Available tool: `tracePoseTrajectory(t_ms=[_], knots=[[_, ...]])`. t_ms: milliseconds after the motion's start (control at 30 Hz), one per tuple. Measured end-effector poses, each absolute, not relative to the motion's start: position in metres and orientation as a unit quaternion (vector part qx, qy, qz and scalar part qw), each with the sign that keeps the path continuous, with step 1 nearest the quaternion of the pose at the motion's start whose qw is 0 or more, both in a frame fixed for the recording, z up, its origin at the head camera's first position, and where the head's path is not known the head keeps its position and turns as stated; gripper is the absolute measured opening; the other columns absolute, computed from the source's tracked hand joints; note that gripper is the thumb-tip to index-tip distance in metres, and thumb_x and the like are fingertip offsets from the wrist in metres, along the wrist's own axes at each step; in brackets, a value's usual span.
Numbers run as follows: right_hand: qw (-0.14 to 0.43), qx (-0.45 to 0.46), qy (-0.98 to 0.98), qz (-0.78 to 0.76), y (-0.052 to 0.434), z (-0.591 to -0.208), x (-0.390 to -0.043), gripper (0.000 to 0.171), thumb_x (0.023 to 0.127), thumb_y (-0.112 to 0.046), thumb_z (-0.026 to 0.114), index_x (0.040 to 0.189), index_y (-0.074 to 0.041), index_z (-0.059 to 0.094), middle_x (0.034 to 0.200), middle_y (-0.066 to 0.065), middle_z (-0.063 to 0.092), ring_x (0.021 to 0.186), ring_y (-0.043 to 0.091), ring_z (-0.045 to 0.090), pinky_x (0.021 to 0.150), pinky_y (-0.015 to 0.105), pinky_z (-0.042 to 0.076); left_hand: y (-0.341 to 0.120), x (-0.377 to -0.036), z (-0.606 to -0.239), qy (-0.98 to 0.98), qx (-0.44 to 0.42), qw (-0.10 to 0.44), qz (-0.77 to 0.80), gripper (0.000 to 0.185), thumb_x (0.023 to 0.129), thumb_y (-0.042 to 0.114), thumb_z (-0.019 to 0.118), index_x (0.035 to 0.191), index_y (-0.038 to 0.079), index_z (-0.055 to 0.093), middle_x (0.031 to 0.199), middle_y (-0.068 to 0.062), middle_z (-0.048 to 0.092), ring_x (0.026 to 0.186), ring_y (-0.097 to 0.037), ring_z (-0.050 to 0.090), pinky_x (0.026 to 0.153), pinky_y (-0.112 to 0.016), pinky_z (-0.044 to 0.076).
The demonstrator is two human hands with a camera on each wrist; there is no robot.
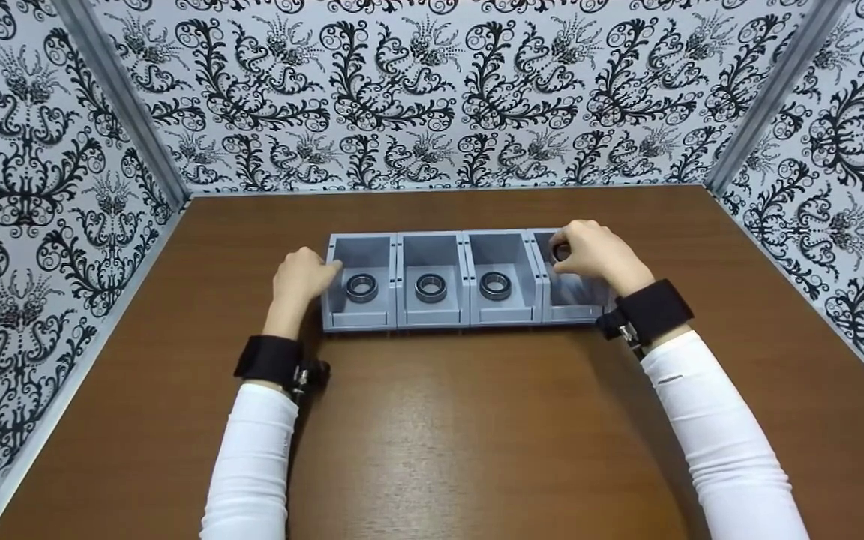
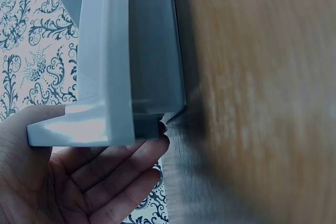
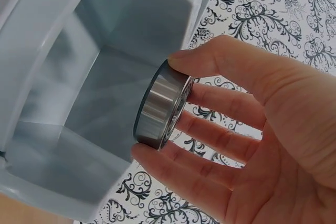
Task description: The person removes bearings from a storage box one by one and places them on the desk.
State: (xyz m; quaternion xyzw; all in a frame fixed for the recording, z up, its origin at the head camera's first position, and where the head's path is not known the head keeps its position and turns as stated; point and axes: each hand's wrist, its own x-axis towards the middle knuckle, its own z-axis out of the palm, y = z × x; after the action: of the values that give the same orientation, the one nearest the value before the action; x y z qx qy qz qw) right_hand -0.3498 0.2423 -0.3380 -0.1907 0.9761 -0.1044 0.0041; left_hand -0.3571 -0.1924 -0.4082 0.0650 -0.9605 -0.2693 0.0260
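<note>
A row of grey plastic bins stands on the table. A metal ball bearing is pinched between the thumb and a fingertip of my right hand, above the rightmost bin. My left hand holds the side wall of the leftmost bin, thumb over its rim and fingers along the outside. One bearing lies flat in each of the other bins: a left bearing, a middle bearing and a right bearing.
The brown wooden table extends in front of the bins and to both sides. Behind it rises a patterned back wall, with patterned side panels and grey metal posts at the corners. Black straps sit on both wrists.
</note>
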Motion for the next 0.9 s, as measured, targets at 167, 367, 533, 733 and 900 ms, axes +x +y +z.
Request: tracePoseTrajectory(t_ms=[167, 367, 533, 733, 900], knots=[[0.005, -0.185, 0.977, -0.107, 0.242, -0.336, -0.346, 0.036, 0.078, -0.013, 0.070, 0.113, -0.005, 0.075, 0.107, 0.021, 0.069, 0.091, 0.033, 0.060, 0.076, 0.046, 0.050, -0.192, -0.357, -0.408, -0.960, 0.065, 0.029, -0.270, 0.040, 0.095, 0.042, 0.056, 0.071, 0.010, 0.059, 0.115, -0.026, 0.073, 0.105, -0.044, 0.070, 0.086, -0.058, 0.055], [-0.001, -0.181, 0.978, -0.104, 0.241, -0.334, -0.342, 0.043, 0.077, -0.012, 0.068, 0.118, -0.002, 0.073, 0.109, 0.021, 0.069, 0.088, 0.030, 0.057, 0.070, 0.040, 0.045, -0.192, -0.358, -0.409, -0.961, 0.065, 0.030, -0.267, 0.044, 0.095, 0.042, 0.056, 0.062, 0.016, 0.044, 0.101, -0.023, 0.073, 0.098, -0.042, 0.070, 0.082, -0.055, 0.054], [0.001, -0.177, 0.978, -0.109, 0.241, -0.332, -0.338, 0.046, 0.078, -0.012, 0.068, 0.122, 0.000, 0.071, 0.117, 0.025, 0.069, 0.094, 0.033, 0.060, 0.079, 0.048, 0.052, -0.192, -0.358, -0.408, -0.961, 0.066, 0.027, -0.269, 0.042, 0.096, 0.042, 0.057, 0.065, 0.015, 0.048, 0.107, -0.025, 0.073, 0.101, -0.044, 0.070, 0.084, -0.056, 0.055], [0.007, -0.174, 0.979, -0.107, 0.242, -0.329, -0.334, 0.049, 0.078, -0.012, 0.069, 0.125, 0.002, 0.069, 0.123, 0.027, 0.068, 0.098, 0.035, 0.061, 0.082, 0.052, 0.052, -0.193, -0.358, -0.408, -0.961, 0.067, 0.020, -0.269, 0.041, 0.096, 0.043, 0.056, 0.068, 0.013, 0.052, 0.111, -0.025, 0.073, 0.103, -0.043, 0.070, 0.087, -0.057, 0.055], [0.010, -0.173, 0.979, -0.110, 0.241, -0.327, -0.331, 0.050, 0.079, -0.012, 0.070, 0.126, 0.003, 0.068, 0.126, 0.029, 0.066, 0.104, 0.039, 0.062, 0.088, 0.056, 0.053, -0.193, -0.357, -0.407, -0.961, 0.066, 0.019, -0.269, 0.041, 0.096, 0.042, 0.056, 0.069, 0.013, 0.054, 0.111, -0.025, 0.074, 0.103, -0.044, 0.070, 0.086, -0.056, 0.055]])
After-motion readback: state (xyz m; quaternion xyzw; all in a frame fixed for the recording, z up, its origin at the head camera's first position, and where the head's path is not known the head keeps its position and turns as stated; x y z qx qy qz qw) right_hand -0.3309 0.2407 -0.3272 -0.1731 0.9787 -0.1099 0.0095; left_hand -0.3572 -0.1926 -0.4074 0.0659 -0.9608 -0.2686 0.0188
